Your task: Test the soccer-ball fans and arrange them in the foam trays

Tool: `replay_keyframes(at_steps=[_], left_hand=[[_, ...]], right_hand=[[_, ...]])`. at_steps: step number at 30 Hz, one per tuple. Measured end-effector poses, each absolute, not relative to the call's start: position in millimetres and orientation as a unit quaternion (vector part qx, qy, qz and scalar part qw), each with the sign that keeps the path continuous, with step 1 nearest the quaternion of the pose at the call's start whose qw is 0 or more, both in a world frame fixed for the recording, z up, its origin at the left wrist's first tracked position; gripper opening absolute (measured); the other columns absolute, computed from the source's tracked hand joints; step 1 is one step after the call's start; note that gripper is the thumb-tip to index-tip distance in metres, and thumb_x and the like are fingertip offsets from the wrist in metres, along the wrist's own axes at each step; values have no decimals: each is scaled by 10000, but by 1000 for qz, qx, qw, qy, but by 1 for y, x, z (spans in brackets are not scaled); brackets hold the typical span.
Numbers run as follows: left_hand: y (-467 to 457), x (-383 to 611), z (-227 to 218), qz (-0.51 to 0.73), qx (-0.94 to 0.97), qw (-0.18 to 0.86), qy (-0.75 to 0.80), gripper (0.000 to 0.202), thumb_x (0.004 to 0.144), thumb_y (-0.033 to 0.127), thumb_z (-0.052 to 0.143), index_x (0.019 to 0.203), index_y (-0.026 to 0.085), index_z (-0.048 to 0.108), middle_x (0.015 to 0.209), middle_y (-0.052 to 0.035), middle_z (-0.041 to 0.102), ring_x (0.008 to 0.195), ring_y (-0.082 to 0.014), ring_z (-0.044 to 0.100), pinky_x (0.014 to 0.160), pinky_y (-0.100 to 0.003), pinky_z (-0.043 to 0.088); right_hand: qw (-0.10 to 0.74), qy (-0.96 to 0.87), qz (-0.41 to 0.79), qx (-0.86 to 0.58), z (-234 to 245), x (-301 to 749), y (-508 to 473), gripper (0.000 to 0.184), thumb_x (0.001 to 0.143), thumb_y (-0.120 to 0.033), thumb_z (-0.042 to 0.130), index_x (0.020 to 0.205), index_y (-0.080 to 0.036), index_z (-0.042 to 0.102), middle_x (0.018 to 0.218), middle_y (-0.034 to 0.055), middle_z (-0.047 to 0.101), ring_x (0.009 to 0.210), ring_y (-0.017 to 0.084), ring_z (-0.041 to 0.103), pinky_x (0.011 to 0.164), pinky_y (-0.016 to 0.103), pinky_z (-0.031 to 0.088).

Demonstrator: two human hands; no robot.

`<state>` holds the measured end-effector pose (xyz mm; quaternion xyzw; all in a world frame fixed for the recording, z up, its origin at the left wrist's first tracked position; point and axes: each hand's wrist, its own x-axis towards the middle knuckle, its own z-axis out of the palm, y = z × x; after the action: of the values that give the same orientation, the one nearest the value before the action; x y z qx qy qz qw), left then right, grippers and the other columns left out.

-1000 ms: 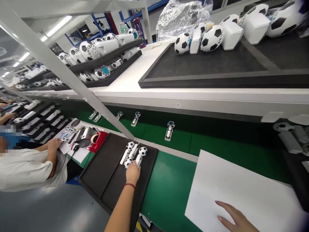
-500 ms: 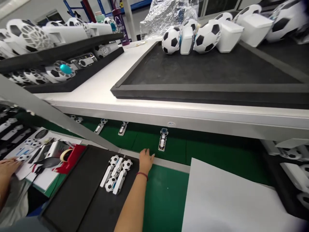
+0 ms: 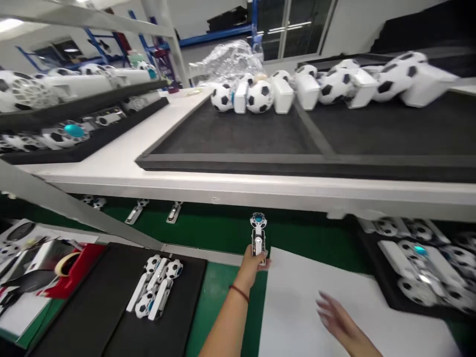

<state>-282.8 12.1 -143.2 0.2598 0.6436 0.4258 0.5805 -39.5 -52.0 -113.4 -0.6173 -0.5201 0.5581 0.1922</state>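
My left hand (image 3: pixel 250 265) grips the lower end of a small handheld fan (image 3: pixel 258 238) over the green belt. Its round head has a soccer-ball pattern and a teal centre, and the open handle shows a white cylinder inside. The thumb lies on top, with fingertips showing on the far side. Over the white sheet (image 3: pixel 293 307) is my right hand (image 3: pixel 336 317), fingers apart and slightly blurred, holding nothing. To the left, several soccer-ball fans (image 3: pixel 155 286) lie grouped on a black foam tray (image 3: pixel 100 292).
A white shelf (image 3: pixel 111 186) crosses above the belt, bearing a black tray (image 3: pixel 230 158) of soccer-ball pieces. More fans lie on the green belt (image 3: pixel 208 233). At right stands another loaded black tray (image 3: pixel 390 292). A red tape dispenser (image 3: pixel 74 270) sits at left.
My left hand has moved right from the belt's edge and taken hold of the fan. My right hand has come into view. The camera has turned right; the co-worker's hand is out of view.
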Motion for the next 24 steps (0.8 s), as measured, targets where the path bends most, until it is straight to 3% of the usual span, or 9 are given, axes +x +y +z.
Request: replay_keyframes(at_steps=[1,3,5,6,8,11,17,24], left_hand=[[-9,-263,-131,440,258,598,619,347,812,315,584,1085,151,447,951,-55,597,682,-115,591,656,-292,513],[-51,-228,-102,462,255,631,569,473,734,360,663,1093,181,413,932,-44,594,646,-107,575,636,-276,494],[-86,-200,-69,476,260,654,527,578,665,396,724,1108,207,405,930,-42,591,667,-120,575,615,-263,471],[-100,-189,-53,482,263,662,511,615,645,408,740,1119,215,398,930,-44,589,690,-133,583,615,-263,464],[-119,-172,-23,491,262,676,483,646,660,458,719,1148,223,367,943,-59,588,718,-160,605,633,-285,468],[-132,-153,13,508,239,692,454,584,762,509,595,1196,241,311,992,-77,574,736,-191,632,680,-353,495],[-150,-128,46,525,271,685,427,469,806,462,568,1163,252,348,1045,-92,557,689,-167,626,554,-291,491],[-164,-102,58,546,250,705,377,456,750,410,651,1098,245,408,982,-49,581,668,-151,618,544,-271,485]], right_hand=[[243,-488,594,-592,-96,-50,-44,697,766,-588,455,1360,-253,312,1257,131,528,1141,289,529,968,419,439],[323,-436,659,-521,-57,-69,-25,825,766,-567,528,1418,-283,110,1374,127,389,1158,261,510,951,424,440],[377,-382,726,-430,-19,-80,-10,886,752,-540,588,1412,-343,31,1347,102,406,1078,241,563,848,400,495],[386,-360,751,-397,-2,-83,-6,891,746,-496,628,1399,-370,36,1264,82,482,1002,225,603,797,378,511],[393,-329,778,-363,26,-84,-7,816,705,-410,701,1350,-338,206,1024,42,597,812,198,652,685,325,523],[391,-322,789,-347,54,-76,-24,612,690,-341,726,1204,-277,399,819,1,618,666,158,643,594,255,502],[391,-348,775,-355,88,-48,-54,483,752,-322,681,1167,-308,434,821,-2,639,655,130,630,562,216,489],[425,-348,763,-340,97,-24,-66,453,751,-326,684,1135,-300,443,864,-4,627,677,141,642,578,229,498]])
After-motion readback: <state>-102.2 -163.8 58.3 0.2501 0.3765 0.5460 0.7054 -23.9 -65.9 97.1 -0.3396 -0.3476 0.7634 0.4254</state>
